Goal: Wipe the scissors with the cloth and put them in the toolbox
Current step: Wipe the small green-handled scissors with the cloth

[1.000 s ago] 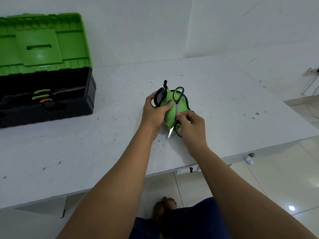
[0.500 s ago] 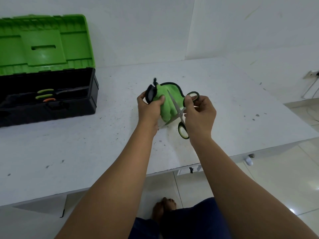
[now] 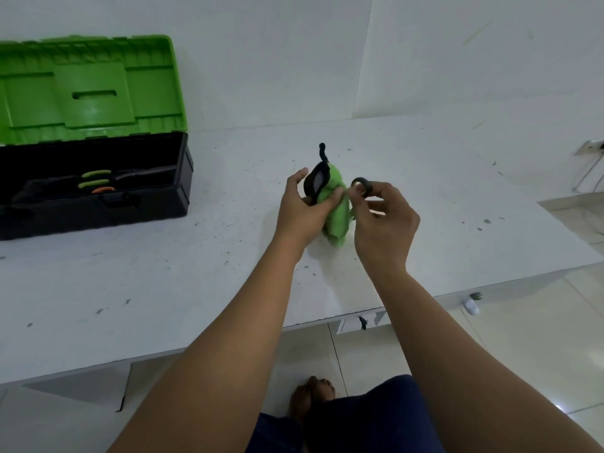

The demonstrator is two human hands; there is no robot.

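Above the speckled white counter point(image 3: 163, 282), the left hand point(image 3: 302, 214) gripped a bunched green cloth point(image 3: 338, 214) wrapped around the blades. The right hand point(image 3: 384, 223) pinched the black-handled scissors point(image 3: 361, 184) by a finger loop, just beside the cloth. An open green-lidded black toolbox point(image 3: 147, 201) sat well apart, far left.

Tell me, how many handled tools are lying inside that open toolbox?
3 handles show in the black toolbox with green lid: two green ones, one orange. They may share tools; more may be hidden.
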